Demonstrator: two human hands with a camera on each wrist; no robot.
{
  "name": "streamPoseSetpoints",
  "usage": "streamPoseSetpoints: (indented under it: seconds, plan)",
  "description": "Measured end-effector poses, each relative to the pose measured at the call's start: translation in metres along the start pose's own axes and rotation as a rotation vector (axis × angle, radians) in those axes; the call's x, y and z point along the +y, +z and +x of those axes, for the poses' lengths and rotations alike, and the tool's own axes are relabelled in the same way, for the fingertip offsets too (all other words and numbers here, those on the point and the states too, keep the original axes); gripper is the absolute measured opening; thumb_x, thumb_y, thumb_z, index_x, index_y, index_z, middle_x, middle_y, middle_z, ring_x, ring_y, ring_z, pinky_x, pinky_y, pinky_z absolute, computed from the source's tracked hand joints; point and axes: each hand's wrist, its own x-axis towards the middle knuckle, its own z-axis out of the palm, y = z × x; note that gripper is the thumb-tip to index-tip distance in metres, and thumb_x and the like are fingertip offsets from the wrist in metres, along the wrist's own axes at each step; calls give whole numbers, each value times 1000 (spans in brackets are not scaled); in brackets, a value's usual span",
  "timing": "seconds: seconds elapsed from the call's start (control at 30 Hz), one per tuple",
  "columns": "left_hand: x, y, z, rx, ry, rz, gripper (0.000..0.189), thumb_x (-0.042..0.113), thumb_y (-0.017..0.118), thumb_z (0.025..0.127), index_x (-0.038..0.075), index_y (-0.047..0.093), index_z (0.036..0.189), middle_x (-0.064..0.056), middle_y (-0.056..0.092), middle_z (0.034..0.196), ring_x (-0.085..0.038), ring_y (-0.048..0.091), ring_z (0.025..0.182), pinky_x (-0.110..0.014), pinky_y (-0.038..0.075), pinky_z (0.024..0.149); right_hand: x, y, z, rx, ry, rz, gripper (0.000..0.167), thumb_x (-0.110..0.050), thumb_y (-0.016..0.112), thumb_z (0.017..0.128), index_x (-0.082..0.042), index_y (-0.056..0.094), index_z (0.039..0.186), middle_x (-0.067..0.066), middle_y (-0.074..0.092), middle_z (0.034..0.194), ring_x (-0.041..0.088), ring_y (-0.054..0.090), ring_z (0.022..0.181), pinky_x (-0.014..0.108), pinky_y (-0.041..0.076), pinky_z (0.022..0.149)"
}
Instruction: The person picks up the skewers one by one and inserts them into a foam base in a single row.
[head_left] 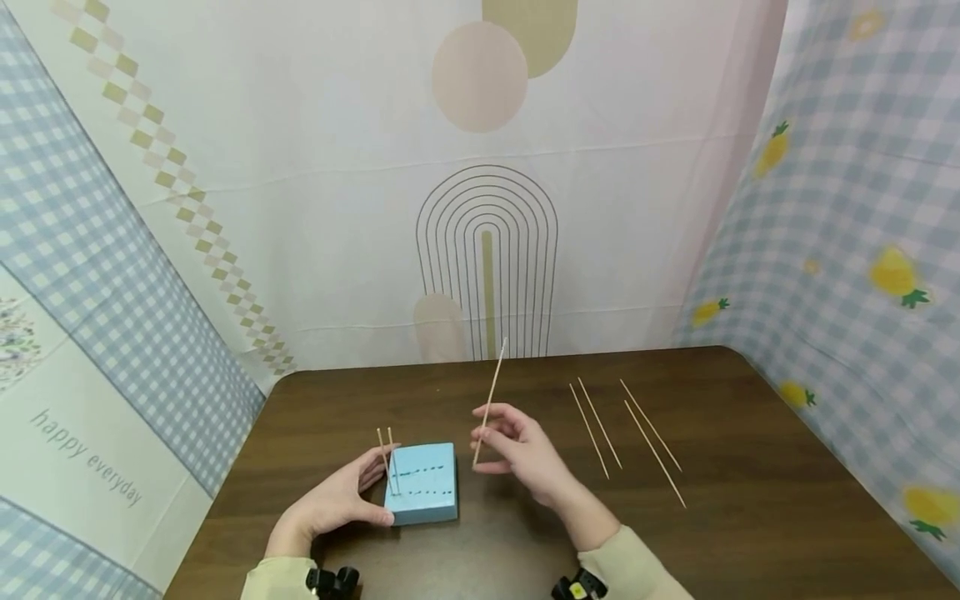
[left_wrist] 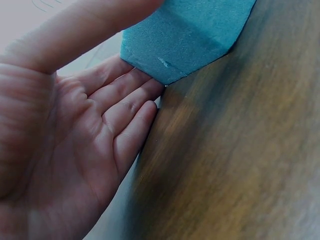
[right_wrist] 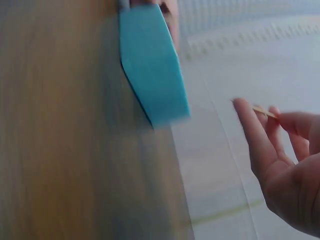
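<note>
blue block [head_left: 425, 482] on table [head_left: 750, 533]; two sticks [head_left: 384, 457] upright at its left end. left hand [head_left: 337, 498] grips left side; right hand [head_left: 522, 454] pinches tilted stick [head_left: 491, 396] beside block. apparent step: stick positioning; next move likely needs alignment over hole [head_left: 431, 492].

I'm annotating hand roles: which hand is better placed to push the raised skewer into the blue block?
Right hand, probably: it pinches the raised skewer beside the blue block, while the left hand is occupied holding the block's left side.
</note>
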Motion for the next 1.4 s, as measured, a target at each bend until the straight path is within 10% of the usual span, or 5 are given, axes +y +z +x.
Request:
streamPoseSetpoints:
  seconds: [0.4,0.97,1.4]
  plan:
    - [0,1,5,4,9,28,106,17,92,87,-5,25,166,-28,29,170,-49,28,156,-11,31,112,30,80,9,60,-46,22,22,-7,66,107,-3,65,128,15,69,107,25,72,102,45,64,84]
    - [-1,-1,1,-3,12,24,105,16,91,88,-5,24,166,-29,27,170,-49,27,156,-10,31,111,36,89,8,-2,-56,-74,13,-6,63,108,-3,69,119,14,71,111,24,71,107,41,64,87]
    - [1,-1,1,-13,-3,0,105,16,89,90,-5,21,167,-28,24,172,-49,24,157,-10,31,110,34,84,8,-16,-172,-503,5,-16,78,100,-21,77,101,-16,74,94,2,68,89,24,56,80]
